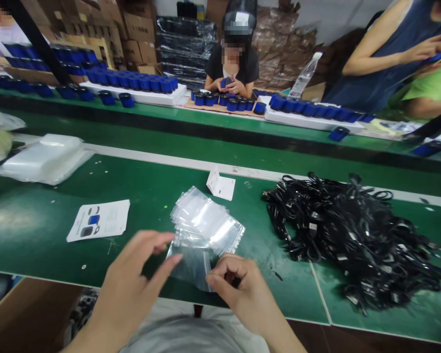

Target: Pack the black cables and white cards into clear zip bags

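A clear zip-lock bag [191,267] is pinched at its right edge between the thumb and finger of my right hand [238,282]. My left hand [139,269] is beside the bag's left side, its thumb and fingers apart with nothing between them. Just beyond lies a fanned stack of clear zip-lock bags [206,218] on the green table. To the left is a pile of printed leaflets [99,220] showing a blue device. One folded white leaflet [222,186] stands partly open behind the bags.
A large heap of black cables [345,230] covers the right of the table [150,181]. White plastic packaging [47,157] lies at the left. Across the raised ledge, several blue cylinders [132,81] stand in rows, with a clear bottle [305,76] and co-workers behind.
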The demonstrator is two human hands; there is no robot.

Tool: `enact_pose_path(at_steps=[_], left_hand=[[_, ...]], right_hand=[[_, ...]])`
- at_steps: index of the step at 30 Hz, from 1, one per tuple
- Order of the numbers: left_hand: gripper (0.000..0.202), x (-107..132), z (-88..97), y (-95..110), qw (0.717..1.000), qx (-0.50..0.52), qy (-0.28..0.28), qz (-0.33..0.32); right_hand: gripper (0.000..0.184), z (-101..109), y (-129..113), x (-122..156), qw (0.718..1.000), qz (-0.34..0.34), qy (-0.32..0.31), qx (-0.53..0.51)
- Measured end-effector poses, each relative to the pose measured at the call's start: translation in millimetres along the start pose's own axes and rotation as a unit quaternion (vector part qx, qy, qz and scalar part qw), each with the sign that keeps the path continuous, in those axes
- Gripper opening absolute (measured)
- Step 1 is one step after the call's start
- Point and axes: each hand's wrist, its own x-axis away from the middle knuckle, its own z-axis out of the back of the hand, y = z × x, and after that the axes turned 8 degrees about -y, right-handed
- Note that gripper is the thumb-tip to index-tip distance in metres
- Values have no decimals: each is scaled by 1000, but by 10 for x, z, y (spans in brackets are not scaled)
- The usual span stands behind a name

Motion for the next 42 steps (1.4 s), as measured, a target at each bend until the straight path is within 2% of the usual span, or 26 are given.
enact_pose_path(at_steps=[3, 4, 9, 15, 20, 28, 30, 33, 37, 42], left_hand=[[21, 131, -63, 78, 986, 105, -125, 37], [20, 159, -80, 107, 978, 137, -150, 47], [22, 177, -99, 186, 972, 161, -159, 63], [25, 161, -89, 198, 969, 162, -170, 73], [24, 173, -115, 197, 960, 186, -188, 90], [25, 128, -104, 147, 958, 154, -231, 66], [28, 111, -81, 142, 956, 154, -239, 66], [28, 97, -78, 142, 967, 130, -215, 40], [26, 108, -154, 143, 980, 90, -178, 0], [20, 133, -255, 133, 982, 94, -164, -10]], right_hand=[[18, -146, 21, -31, 999, 4, -5, -52], [19, -189, 19, -39, 998, 7, -8, -65], [26, -292, -12, -66, 995, 24, -19, -93], [22, -271, -16, -77, 995, 1, -44, -87], [26, -253, -9, -71, 992, -14, -65, -107], [27, -245, -4, -29, 993, -16, -63, -98], [20, -250, -20, 11, 996, -3, -50, -69], [6, -293, -30, 78, 997, 62, 23, 25], [18, -426, 32, 133, 966, 132, 133, 181], [25, -540, 153, 126, 932, 145, 170, 286]])
